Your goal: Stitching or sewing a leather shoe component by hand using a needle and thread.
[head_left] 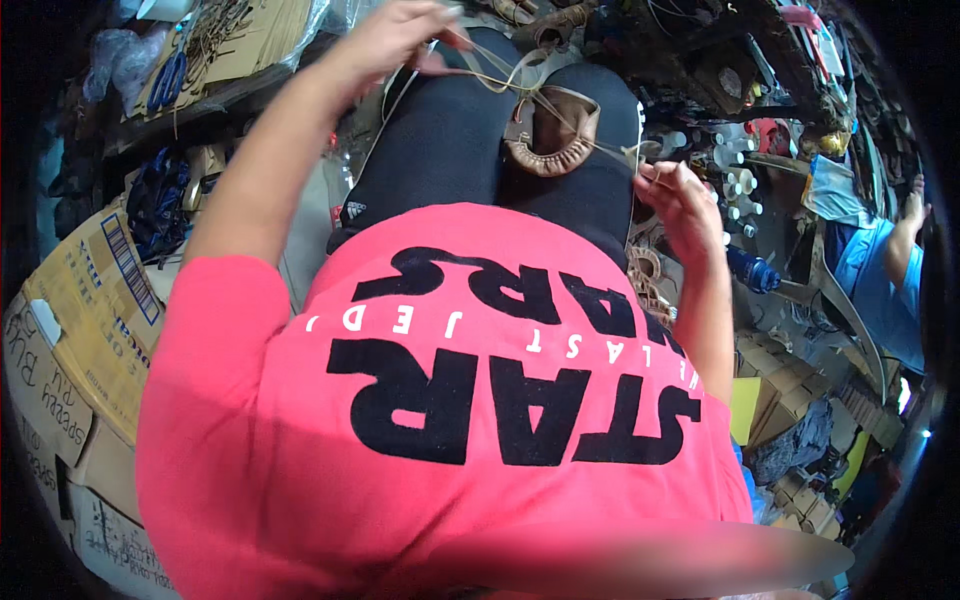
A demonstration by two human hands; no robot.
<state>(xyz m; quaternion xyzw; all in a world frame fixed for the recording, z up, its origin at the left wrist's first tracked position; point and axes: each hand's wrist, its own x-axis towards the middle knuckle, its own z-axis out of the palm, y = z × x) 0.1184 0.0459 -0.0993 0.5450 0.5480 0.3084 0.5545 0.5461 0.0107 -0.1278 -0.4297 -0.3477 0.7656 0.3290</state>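
- The person sits with no desk before them; the black-trousered lap [450, 150] is the working surface, and a crowded workshop closes in all round it.
- One tan leather shoe upper with a stitched, scalloped edge [552, 140] lies on the right thigh, near the knee.
- One thin pale lace [500, 75] runs taut from that piece up to the left hand [395, 40] and out to the right hand [675, 195].
- The left hand's grip is closed, pinching the lace, raised beyond the left knee.
- The right hand's grip is pinched shut on the other lace end, just beside the right thigh.
- Brown cardboard boxes [85, 310] are stacked at the left; I cannot count them exactly.
- A cluster of small white bottles [730, 170] stands at the right; one blue bottle [752, 270] lies below them.
- A second person in a blue garment [880, 270] sits at the far right edge, well apart.
- Free room is scant: clutter presses on both sides, leaving only the lap.
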